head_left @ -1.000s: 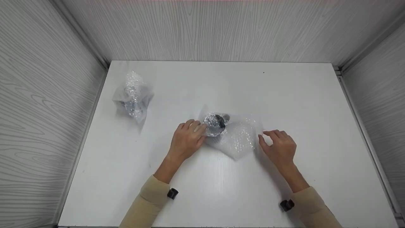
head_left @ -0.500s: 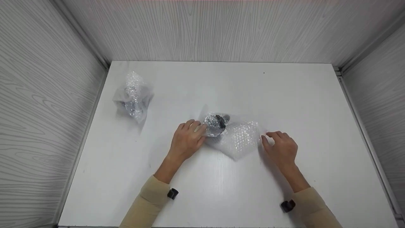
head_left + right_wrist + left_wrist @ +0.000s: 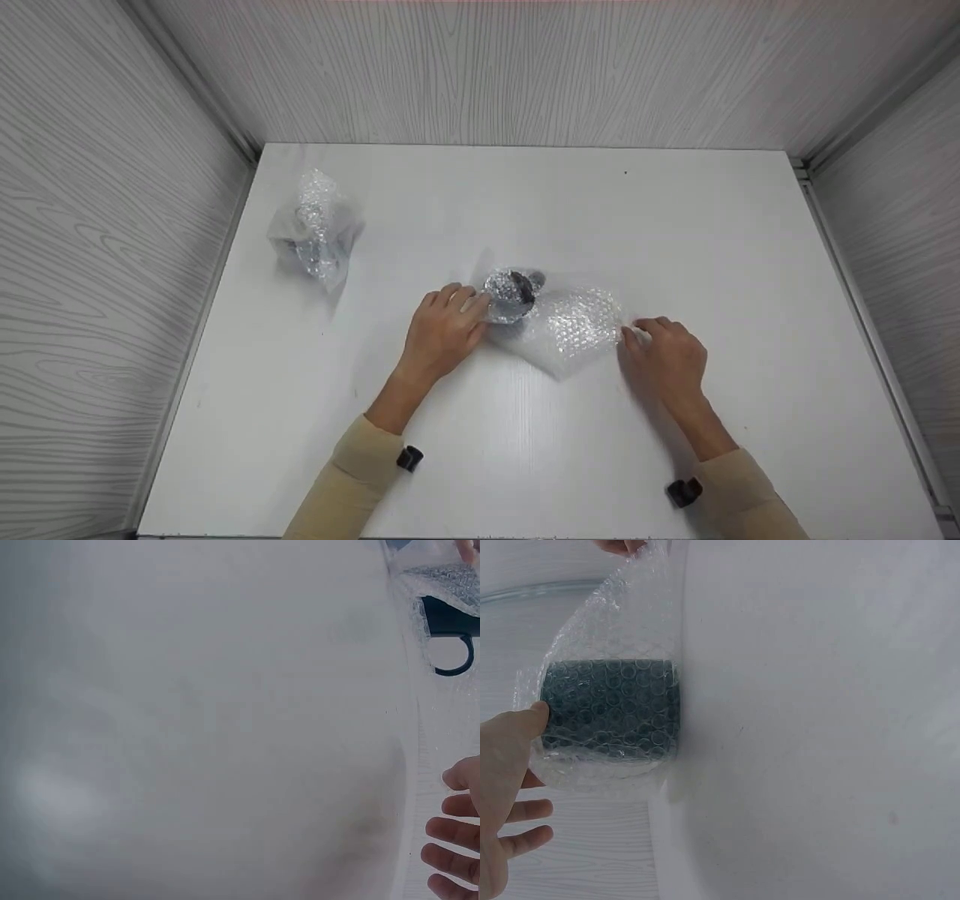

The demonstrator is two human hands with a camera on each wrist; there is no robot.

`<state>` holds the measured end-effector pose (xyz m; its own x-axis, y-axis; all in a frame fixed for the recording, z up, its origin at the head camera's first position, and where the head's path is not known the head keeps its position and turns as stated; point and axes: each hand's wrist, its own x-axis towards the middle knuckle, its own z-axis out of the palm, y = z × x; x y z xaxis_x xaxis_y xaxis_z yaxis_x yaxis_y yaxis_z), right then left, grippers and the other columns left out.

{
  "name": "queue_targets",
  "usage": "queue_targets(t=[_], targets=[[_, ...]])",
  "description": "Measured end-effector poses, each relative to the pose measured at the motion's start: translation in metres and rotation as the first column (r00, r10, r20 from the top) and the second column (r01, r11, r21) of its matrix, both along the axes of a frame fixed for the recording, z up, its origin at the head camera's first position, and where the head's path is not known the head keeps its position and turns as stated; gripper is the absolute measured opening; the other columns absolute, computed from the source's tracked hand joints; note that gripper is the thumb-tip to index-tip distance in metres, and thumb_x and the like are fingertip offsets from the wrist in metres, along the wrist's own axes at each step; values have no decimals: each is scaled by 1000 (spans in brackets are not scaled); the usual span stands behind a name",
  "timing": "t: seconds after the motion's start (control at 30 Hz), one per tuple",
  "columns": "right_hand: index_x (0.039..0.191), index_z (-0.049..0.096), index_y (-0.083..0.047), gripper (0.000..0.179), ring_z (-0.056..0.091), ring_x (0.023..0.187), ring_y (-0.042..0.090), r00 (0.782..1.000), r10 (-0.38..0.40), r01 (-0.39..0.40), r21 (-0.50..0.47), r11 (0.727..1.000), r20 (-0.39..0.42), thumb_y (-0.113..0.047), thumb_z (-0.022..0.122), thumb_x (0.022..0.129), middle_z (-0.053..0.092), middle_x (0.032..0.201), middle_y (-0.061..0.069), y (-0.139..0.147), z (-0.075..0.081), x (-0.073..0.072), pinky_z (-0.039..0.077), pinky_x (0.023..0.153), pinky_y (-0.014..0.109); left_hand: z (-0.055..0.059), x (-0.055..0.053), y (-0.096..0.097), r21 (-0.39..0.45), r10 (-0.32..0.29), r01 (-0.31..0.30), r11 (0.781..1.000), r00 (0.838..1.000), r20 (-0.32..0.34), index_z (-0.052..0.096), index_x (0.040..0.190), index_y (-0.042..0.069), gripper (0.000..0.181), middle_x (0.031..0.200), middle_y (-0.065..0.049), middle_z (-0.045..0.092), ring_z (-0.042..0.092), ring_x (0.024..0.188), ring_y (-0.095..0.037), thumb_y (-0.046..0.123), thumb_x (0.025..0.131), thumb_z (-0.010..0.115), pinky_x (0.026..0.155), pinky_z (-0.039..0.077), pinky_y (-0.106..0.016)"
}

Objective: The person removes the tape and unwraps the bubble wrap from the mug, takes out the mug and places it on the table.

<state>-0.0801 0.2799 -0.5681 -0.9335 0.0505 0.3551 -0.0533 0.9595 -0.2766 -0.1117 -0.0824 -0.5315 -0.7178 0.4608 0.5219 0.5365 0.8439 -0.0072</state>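
Observation:
A dark mug (image 3: 523, 289) lies on its side near the middle of the table, partly rolled in bubble wrap (image 3: 581, 322). My left hand (image 3: 442, 330) holds the wrapped mug at its left end. In the left wrist view the thumb presses on the wrap over the dark mug (image 3: 611, 709), while other fingers are spread below. My right hand (image 3: 670, 360) pinches the loose right end of the bubble wrap between thumb and forefinger. The mug's handle (image 3: 471, 652) shows uncovered in the right wrist view.
Another bubble-wrapped bundle (image 3: 319, 232), its contents unclear, stands at the back left of the white table (image 3: 712, 225). Pale wood-grain panels (image 3: 525, 75) enclose the table at the back and both sides.
My right thumb and forefinger have closed together on the wrap's edge, and the hand has shifted slightly right and nearer. The wrap's loose end lies flatter and stretched rightward. My left hand has stayed still.

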Motion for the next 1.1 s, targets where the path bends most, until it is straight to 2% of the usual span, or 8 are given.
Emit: queue_targets(t=[0.17, 0.43, 0.6, 0.83, 1.1], targets=[[101, 81, -3, 28, 76, 78, 35, 1000, -11, 10, -19, 1000, -5, -29, 81, 90, 81, 99, 17, 2, 6, 4, 58, 60, 46, 0, 0, 0, 1, 2, -2, 1000, 1000, 11, 72, 122, 19, 32, 116, -3, 77, 71, 114, -25, 33, 93, 77, 89, 61, -40], [100, 81, -1, 31, 75, 78, 39, 996, -27, 25, -28, 999, -90, -28, 85, 87, 81, 99, 21, 7, 28, 5, 57, 59, 48, 1, 0, 0, 12, -6, 6, 1000, 1000, 15, 71, 121, 19, 32, 116, -4, 77, 71, 114, -25, 34, 94, 76, 89, 61, -40], [101, 82, -2, 31, 75, 81, 40, 989, -10, 6, -33, 999, -146, -29, 86, 87, 80, 99, 21, 7, 43, 0, 57, 58, 48, 0, 0, 0, 9, -9, 9, 1000, 1000, 6, 72, 120, 19, 30, 114, -3, 77, 72, 112, -25, 34, 94, 75, 88, 61, -40], [102, 81, -4, 31, 75, 85, 38, 967, 109, -117, -21, 993, -229, -28, 88, 85, 81, 98, 18, -2, 53, -12, 59, 61, 47, 3, 1, 1, -3, 12, -11, 1000, 999, 39, 71, 121, 20, 32, 116, -3, 76, 71, 115, -24, 37, 94, 76, 91, 61, -39], [106, 81, -7, 31, 75, 86, 35, 929, 247, -270, -46, 962, -277, -29, 88, 85, 81, 98, 14, -24, 62, -24, 61, 65, 45, 3, 1, 1, -9, 14, -13, 1000, 999, 35, 71, 122, 20, 34, 116, -2, 76, 71, 114, -24, 38, 94, 76, 90, 61, -39]])
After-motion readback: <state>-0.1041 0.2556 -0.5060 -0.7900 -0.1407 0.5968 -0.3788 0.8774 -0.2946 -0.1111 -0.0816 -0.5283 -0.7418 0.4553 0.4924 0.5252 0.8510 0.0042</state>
